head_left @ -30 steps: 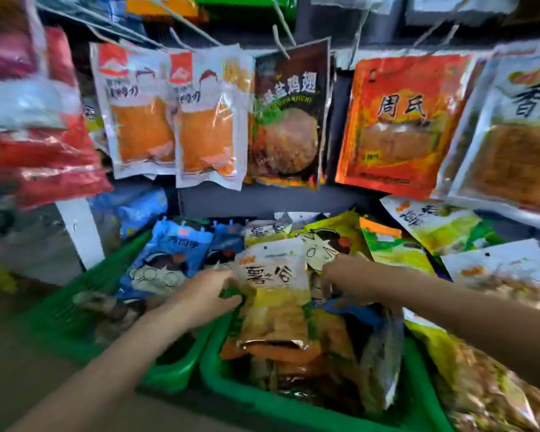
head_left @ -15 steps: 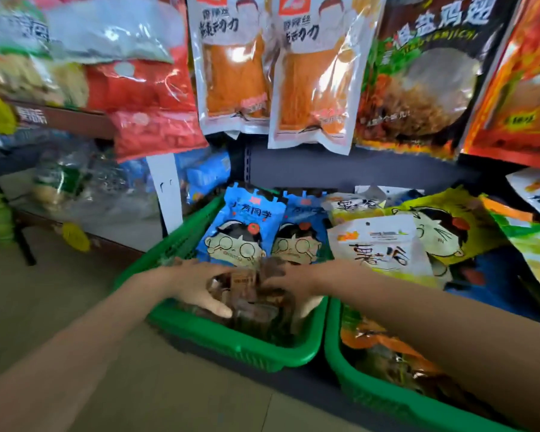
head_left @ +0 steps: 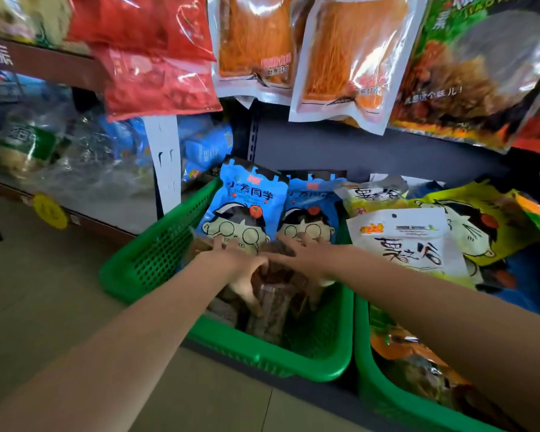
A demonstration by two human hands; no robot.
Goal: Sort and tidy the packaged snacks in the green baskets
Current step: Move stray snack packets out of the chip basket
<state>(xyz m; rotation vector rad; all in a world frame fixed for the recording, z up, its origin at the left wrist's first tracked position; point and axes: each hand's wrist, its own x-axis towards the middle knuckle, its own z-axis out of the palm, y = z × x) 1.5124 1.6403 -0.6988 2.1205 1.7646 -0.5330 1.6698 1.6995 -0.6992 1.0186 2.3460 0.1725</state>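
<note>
Left green basket (head_left: pixel 156 260) sat at centre frame. Left hand (head_left: pixel 240 266) and right hand (head_left: pixel 306 260) both lay fingers spread on the brown clear-wrapped snack packs (head_left: pixel 272 307) inside. Risk: blue cartoon packets (head_left: pixel 247 210) leaning at the back could topple if nudged. Right green basket (head_left: pixel 387 397) touched alongside; free room only floor-side, lower left.

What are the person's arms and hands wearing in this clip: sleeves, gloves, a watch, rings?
Nothing that shows. Both forearms are bare up to the frame edge, with no sleeve in view. The left hand and right hand are ungloved, and no watch, bracelet or ring is visible on either wrist or on the fingers that show.
</note>
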